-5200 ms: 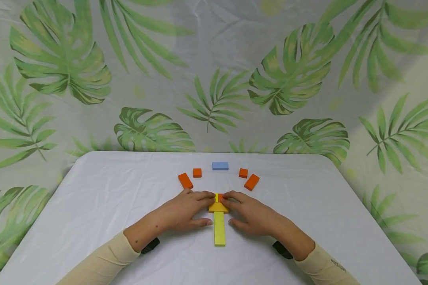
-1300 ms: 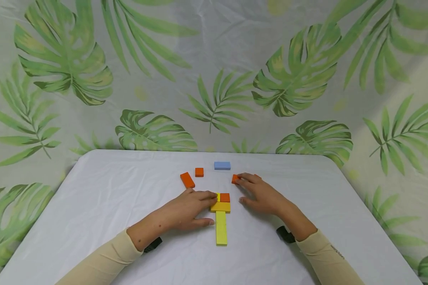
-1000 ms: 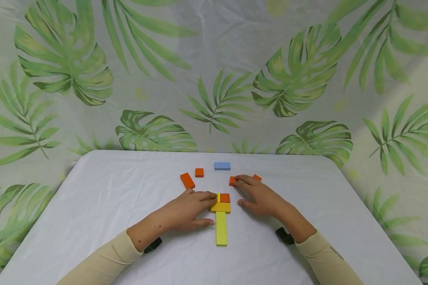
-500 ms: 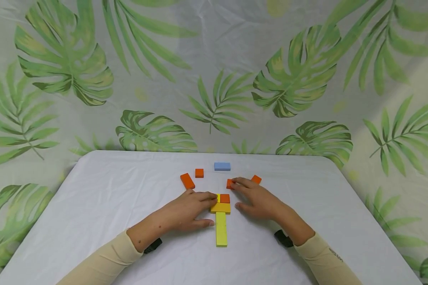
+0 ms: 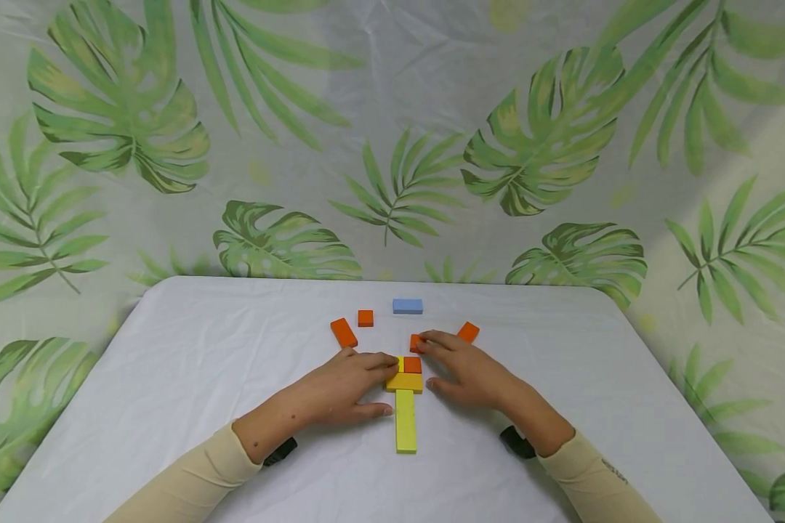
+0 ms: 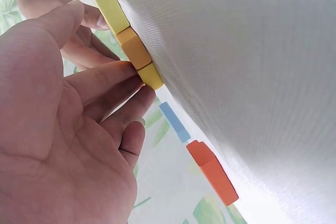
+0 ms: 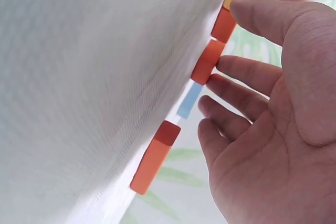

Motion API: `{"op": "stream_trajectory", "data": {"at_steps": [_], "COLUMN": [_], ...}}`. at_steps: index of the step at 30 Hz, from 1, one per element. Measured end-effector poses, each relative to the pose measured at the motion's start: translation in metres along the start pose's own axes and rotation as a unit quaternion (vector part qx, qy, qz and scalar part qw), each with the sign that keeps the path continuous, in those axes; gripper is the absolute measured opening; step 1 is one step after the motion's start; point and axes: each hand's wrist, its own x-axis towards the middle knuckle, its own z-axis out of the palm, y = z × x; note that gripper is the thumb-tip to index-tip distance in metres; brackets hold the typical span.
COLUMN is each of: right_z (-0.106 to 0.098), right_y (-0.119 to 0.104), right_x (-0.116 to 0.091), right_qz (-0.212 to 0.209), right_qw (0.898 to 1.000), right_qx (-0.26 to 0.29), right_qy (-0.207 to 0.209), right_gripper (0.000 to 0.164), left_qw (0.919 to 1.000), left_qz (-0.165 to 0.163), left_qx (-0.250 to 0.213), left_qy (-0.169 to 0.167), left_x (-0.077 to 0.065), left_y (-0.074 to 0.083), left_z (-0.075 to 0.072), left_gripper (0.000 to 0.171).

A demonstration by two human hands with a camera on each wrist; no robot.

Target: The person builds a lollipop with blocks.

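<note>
Fingertips of my left hand point(image 5: 340, 385) rest on a small yellow block point(image 5: 401, 365), partly hidden under them. A small orange block point(image 5: 413, 365) lies against its right side. Below that pair is an amber block point(image 5: 404, 383), with a long lime-yellow block point(image 5: 405, 428) running down from it toward me. My right hand point(image 5: 467, 368) touches another small orange block point(image 5: 414, 343) with its index and middle fingertips, the thumb held apart. In the right wrist view this touched block point(image 7: 208, 62) stands just beyond the orange one point(image 7: 223, 25) in the group, a narrow gap between them.
A light blue block point(image 5: 408, 306) lies near the table's far edge. Left of it are a small orange block point(image 5: 365, 318) and an oblong orange one point(image 5: 344, 333). Another oblong orange block point(image 5: 469, 332) lies beyond my right hand. White cloth covers the table point(image 5: 170, 378).
My right hand left the group, reached the small orange block at upper right and slid it left and toward me, close above the group. My left hand has stayed on the yellow block.
</note>
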Motion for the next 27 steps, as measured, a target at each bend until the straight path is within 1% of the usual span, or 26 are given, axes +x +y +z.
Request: {"op": "stream_trajectory", "data": {"at_steps": [9, 27], "right_z": [-0.001, 0.001], "right_y": [-0.004, -0.01], "right_x": [-0.003, -0.006], "right_qz": [-0.017, -0.047], "right_qw": [1.0, 0.999], "right_qx": [-0.006, -0.02], "right_qy": [0.003, 0.011], "right_gripper": [0.061, 0.059], "left_qw": [0.9999, 1.0], "left_qz": [0.001, -0.002], "left_qx": [0.011, 0.006], "left_qy": [0.004, 0.003], "left_x": [-0.001, 0.0], "left_y": [0.002, 0.001], "left_z": [0.001, 0.003], "left_gripper": [0.067, 0.067]}}
